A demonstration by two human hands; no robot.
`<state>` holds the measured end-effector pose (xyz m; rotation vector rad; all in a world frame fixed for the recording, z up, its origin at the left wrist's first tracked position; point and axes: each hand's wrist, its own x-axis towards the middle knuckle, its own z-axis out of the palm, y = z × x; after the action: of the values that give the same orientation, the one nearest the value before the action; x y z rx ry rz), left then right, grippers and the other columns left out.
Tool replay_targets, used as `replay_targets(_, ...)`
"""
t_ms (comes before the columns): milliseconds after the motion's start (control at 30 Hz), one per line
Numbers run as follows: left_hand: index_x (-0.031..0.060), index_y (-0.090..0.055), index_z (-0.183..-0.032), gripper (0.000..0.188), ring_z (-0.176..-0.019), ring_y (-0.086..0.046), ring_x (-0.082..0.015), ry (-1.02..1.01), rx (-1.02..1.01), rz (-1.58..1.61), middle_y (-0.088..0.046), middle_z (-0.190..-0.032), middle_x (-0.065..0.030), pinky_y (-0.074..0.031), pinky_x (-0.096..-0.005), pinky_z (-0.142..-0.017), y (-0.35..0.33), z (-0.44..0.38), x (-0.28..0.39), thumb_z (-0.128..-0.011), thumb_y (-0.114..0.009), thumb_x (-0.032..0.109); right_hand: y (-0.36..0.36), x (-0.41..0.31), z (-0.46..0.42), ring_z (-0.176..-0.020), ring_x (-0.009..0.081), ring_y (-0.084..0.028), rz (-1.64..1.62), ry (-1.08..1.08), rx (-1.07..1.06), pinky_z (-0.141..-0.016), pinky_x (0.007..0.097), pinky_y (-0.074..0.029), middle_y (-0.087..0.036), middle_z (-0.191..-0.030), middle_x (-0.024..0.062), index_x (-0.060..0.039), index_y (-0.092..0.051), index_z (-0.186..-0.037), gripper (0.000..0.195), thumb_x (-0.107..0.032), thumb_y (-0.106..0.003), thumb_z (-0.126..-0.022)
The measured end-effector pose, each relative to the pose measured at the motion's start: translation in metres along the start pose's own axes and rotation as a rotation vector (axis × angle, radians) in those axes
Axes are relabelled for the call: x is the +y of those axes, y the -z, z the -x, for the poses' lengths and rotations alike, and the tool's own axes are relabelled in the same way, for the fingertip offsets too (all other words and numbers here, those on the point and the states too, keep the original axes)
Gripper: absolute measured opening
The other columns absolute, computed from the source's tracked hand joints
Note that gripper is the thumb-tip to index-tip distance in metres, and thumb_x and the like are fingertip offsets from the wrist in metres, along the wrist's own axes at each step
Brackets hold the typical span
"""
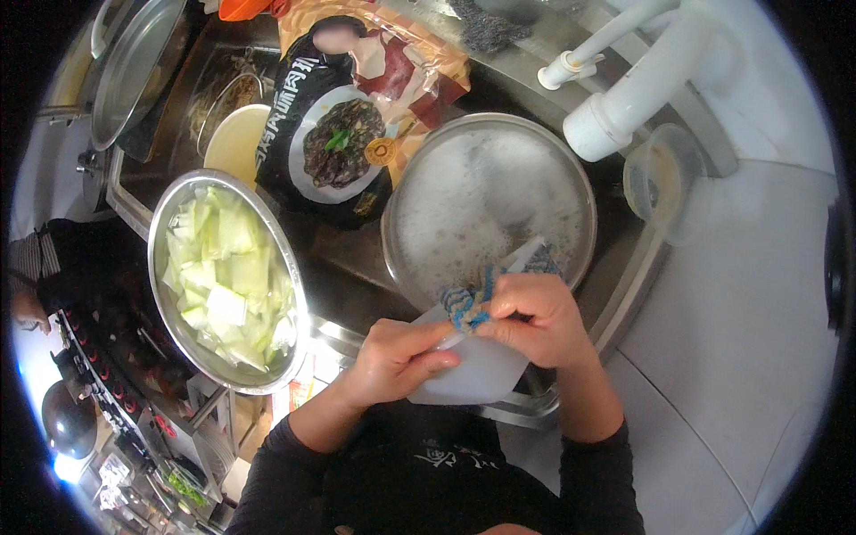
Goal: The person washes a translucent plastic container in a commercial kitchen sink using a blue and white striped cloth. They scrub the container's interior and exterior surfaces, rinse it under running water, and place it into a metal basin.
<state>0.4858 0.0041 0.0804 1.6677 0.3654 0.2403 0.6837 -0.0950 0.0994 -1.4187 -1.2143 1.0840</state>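
Observation:
My left hand (401, 361) grips the rim of a white, translucent plastic container (478, 374), thumb on the near side. On the same rim, my right hand (538, 317) pinches a blue-and-beige striped cloth (461, 311), which is folded over the edge. Part of the cloth hangs beyond my right fingers. Both hands are over the near edge of a round metal basin (591, 221) filled with water and white suds (455, 194). The container is tilted, and my hands and the cloth hide part of its rim.
The basin stands in a metal sink (628, 304). Left of it are a printed food bag (341, 127), a pale yellow container (234, 147) and a metal bowl (155, 281) of cut pale-green pieces (231, 267). White pipes (595, 127) and a clear tub (645, 177) are at right. Another person's hand (30, 311) shows far left.

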Motion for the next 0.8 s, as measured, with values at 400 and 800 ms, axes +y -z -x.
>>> replay_targets(400,0.0014,-0.063,-0.107,0.032,-0.060,-0.065,-0.0234,0.028,-0.050,-0.022,-0.064,-0.069,-0.0134,-0.049,-0.0292,-0.054,0.001,-0.001,0.002,-0.081,-0.068,0.019,-0.004,0.002,-0.001,-0.053,0.0244,-0.051,0.041,0.090,0.021,-0.049,0.0337,-0.037,-0.049,-0.059,0.0072,-0.0046,-0.056,-0.067,0.014,-0.008,-0.070,-0.070)
replay_targets(800,0.0039,-0.065,-0.096,0.023,-0.058,-0.062,-0.0236,0.058,-0.082,-0.031,-0.063,-0.071,-0.0112,-0.047,-0.0308,-0.053,0.003,0.005,0.031,-0.077,-0.071,0.016,0.019,0.028,0.022,-0.058,0.0115,-0.049,-0.301,-0.064,0.123,-0.054,0.0256,-0.035,-0.055,-0.064,0.0012,-0.0030,-0.065,-0.077,0.013,-0.009,-0.073,-0.068)
